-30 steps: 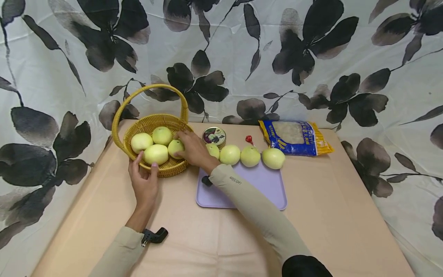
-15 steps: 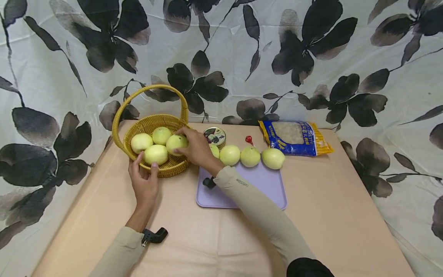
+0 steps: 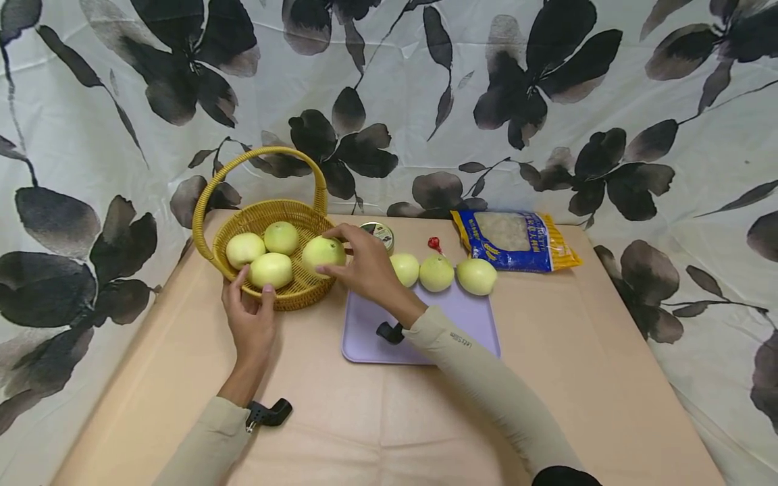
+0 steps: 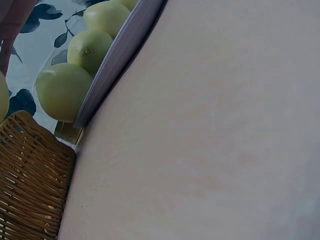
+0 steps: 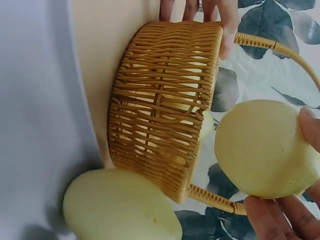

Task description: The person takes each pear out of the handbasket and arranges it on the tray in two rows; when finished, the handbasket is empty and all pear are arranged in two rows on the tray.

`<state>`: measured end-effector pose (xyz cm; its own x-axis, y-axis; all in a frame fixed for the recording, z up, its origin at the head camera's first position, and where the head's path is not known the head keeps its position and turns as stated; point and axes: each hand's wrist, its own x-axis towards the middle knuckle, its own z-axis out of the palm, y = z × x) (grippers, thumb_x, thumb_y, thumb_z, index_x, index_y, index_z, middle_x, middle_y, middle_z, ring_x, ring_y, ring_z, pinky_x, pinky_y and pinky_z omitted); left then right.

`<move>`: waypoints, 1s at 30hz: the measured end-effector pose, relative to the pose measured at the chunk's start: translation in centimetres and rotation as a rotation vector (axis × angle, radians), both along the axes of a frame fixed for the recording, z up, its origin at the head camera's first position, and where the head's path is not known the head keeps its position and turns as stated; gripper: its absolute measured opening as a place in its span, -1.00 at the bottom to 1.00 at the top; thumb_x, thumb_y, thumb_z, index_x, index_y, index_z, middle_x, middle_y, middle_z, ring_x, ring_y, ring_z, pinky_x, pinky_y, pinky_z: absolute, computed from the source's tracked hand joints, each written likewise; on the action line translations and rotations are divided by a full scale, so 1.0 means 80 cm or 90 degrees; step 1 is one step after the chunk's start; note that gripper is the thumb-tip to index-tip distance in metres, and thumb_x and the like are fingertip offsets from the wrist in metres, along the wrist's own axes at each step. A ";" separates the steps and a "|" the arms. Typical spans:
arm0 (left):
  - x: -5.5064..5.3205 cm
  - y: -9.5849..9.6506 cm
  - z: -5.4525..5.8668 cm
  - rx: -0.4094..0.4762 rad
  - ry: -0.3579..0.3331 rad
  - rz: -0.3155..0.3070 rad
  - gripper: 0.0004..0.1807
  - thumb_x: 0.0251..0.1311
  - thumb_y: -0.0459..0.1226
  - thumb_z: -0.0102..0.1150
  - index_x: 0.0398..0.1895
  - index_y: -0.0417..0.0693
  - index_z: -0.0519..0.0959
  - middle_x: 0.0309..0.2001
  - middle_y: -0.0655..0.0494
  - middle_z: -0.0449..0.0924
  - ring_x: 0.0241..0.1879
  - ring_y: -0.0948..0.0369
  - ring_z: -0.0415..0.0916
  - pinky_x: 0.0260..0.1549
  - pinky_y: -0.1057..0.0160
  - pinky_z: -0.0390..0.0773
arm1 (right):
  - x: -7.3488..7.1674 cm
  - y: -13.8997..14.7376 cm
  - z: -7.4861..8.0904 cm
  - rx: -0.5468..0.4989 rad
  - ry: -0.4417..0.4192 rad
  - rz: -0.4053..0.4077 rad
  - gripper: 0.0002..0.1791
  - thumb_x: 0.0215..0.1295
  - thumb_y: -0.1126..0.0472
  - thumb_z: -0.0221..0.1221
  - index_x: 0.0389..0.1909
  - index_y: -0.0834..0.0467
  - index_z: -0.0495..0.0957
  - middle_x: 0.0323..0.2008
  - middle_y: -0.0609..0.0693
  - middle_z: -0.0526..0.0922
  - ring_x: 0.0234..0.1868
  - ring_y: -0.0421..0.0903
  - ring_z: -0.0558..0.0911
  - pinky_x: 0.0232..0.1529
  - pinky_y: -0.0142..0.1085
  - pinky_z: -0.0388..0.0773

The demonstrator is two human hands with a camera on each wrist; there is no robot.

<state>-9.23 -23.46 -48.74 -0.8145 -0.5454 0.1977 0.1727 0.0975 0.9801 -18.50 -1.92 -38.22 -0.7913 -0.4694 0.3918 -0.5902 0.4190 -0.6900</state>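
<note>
My right hand (image 3: 377,270) pinches a round yellow-green fruit (image 3: 322,254) between thumb and fingers. In the head view this fruit is at the right rim of a yellow wicker basket (image 3: 313,293); the right wrist view shows it raised above the rim. Three similar fruits, among them a front one (image 3: 271,271), lie inside the basket. At the basket's front left, my left hand (image 3: 249,324) holds the rim, thumb over the edge. Further fruits, such as the middle one (image 3: 436,273), sit along the back of a lilac tray (image 3: 365,344); the right hand hides part of that row.
Behind the right hand stands a round tin (image 3: 379,233). A small red item (image 3: 434,244) lies behind the fruit row, beside a blue and yellow packet (image 3: 516,241). The basket's tall handle (image 3: 258,154) arches over it. A floral cloth (image 3: 425,81) hangs behind the table.
My right hand has raised the fruit from inside the basket and moved it right, to the basket's rim. The left hand keeps its place on the basket.
</note>
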 end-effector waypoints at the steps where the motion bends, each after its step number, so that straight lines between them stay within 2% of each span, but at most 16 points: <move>1: 0.000 0.000 0.000 0.000 0.000 0.000 -0.35 0.54 -0.27 0.16 0.63 -0.01 0.26 0.74 0.17 -0.28 0.65 -0.01 0.10 0.52 -0.03 0.32 | 0.003 0.004 0.001 -0.003 0.001 0.000 -0.41 0.14 0.05 0.60 0.17 0.07 0.64 0.15 -0.03 0.73 0.21 -0.10 0.67 0.14 -0.23 0.73; 6: 0.001 -0.001 0.000 0.002 -0.002 -0.001 -0.35 0.54 -0.27 0.16 0.63 0.02 0.26 0.73 0.16 -0.27 0.65 0.00 0.10 0.52 0.00 0.31 | 0.016 0.023 -0.004 -0.004 0.003 -0.003 -0.42 0.13 0.06 0.61 0.17 0.08 0.65 0.13 -0.02 0.74 0.19 -0.09 0.68 0.11 -0.19 0.74; 12: 0.000 -0.002 -0.002 0.005 0.011 -0.006 -0.35 0.53 -0.29 0.16 0.62 -0.02 0.26 0.74 0.12 -0.28 0.67 0.00 0.06 0.56 -0.13 0.24 | 0.029 0.045 -0.014 -0.018 -0.013 -0.005 -0.40 0.12 0.11 0.62 0.18 0.10 0.66 0.15 0.00 0.74 0.20 -0.07 0.69 0.09 -0.15 0.76; 18: 0.000 -0.001 0.000 -0.001 0.005 -0.003 -0.36 0.54 -0.28 0.16 0.62 -0.01 0.26 0.73 0.14 -0.27 0.65 0.00 0.09 0.53 -0.06 0.31 | 0.039 0.065 -0.025 -0.012 -0.032 -0.016 -0.41 0.09 0.12 0.63 0.14 0.08 0.65 0.12 -0.03 0.76 0.12 -0.09 0.71 0.04 -0.15 0.77; 24: -0.001 -0.001 0.000 0.006 0.010 -0.005 -0.35 0.53 -0.29 0.16 0.62 -0.03 0.26 0.73 0.13 -0.30 0.66 -0.02 0.07 0.54 -0.05 0.29 | 0.046 0.083 -0.044 0.007 -0.067 -0.036 -0.42 0.07 0.14 0.64 0.12 0.08 0.67 0.09 -0.03 0.77 0.11 -0.08 0.70 0.11 -0.05 0.74; 30: -0.002 -0.002 -0.002 0.009 0.017 -0.007 -0.35 0.53 -0.31 0.15 0.62 -0.04 0.26 0.74 0.13 -0.32 0.67 -0.02 0.03 0.57 -0.15 0.22 | 0.052 0.095 -0.057 0.024 -0.099 -0.036 -0.42 0.06 0.14 0.64 0.12 0.09 0.67 0.09 -0.03 0.77 0.15 -0.05 0.72 0.15 -0.10 0.73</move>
